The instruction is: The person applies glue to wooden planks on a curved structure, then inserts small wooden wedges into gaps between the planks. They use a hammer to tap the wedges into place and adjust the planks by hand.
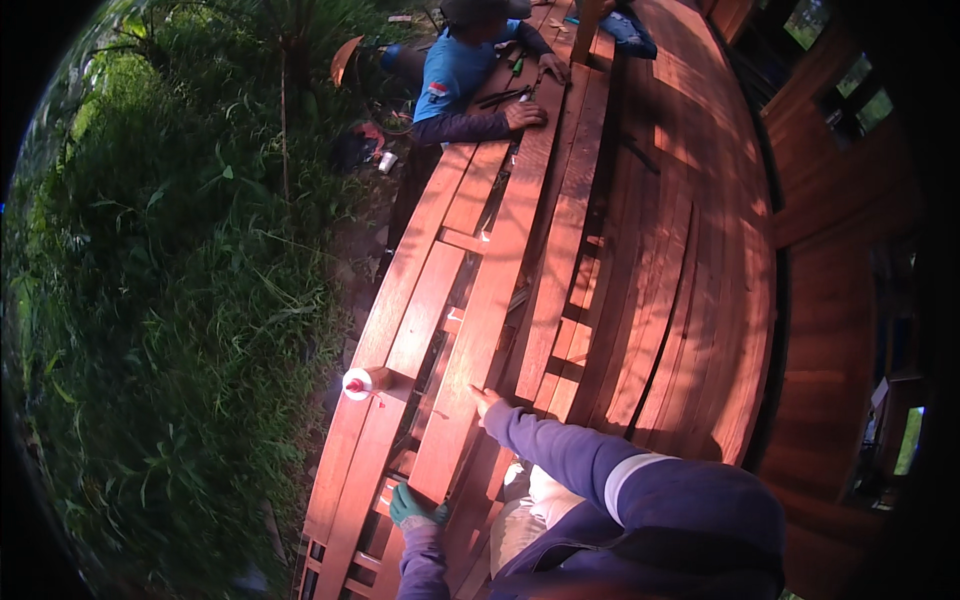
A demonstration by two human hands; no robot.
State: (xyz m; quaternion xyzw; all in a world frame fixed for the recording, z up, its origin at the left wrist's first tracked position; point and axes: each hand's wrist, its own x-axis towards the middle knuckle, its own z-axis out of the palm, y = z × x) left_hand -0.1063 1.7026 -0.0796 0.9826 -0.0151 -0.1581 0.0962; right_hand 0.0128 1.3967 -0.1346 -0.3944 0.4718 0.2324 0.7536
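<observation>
A long reddish-brown wooden plank (478, 330) runs away from me over a frame of spaced boards. My left hand (415, 508), in a green glove, is closed around its near end. Further along, my bare right hand (487, 400) grips the plank's right edge, its fingers partly hidden below. At the far end, a person in a blue shirt (450, 72) rests both hands on the boards. Left of my plank, a white bottle with a red cap (357, 383) stands on a neighbouring board.
Gaps and cross pieces (462, 240) show between the boards. On the right lies a boarded deck (690, 250) beside a wooden wall (830, 330). Grass (180, 300) borders the left side. Tools (503, 97) lie near the co-worker, and a second person (628, 35) is partly visible beyond.
</observation>
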